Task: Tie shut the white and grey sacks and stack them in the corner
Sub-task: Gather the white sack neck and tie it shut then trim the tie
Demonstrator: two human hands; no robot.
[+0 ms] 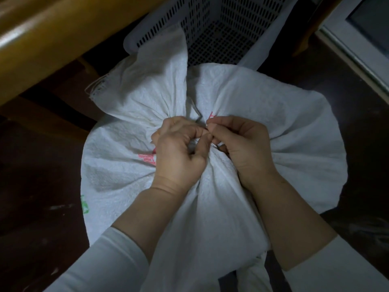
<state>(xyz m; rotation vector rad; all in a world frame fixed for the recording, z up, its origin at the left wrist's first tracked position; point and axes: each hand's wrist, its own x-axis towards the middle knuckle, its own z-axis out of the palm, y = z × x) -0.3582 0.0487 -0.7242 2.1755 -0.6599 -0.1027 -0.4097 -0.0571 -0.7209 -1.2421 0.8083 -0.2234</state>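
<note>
A full white woven sack [273, 127] with red and green print stands on the floor right below me, its mouth gathered into a bunch at the centre. My left hand [179, 152] and my right hand [242, 144] meet over that bunch, fingers pinched on a thin white string [194, 107] wound at the neck. The sack's loose top flap [151, 81] fans out toward the upper left. No grey sack is in view.
A pale perforated plastic basket [210, 24] stands just behind the sack. A yellow-brown wooden edge [52, 39] runs across the upper left. A white-framed panel [357, 45] is at the upper right. The floor [42, 186] is dark.
</note>
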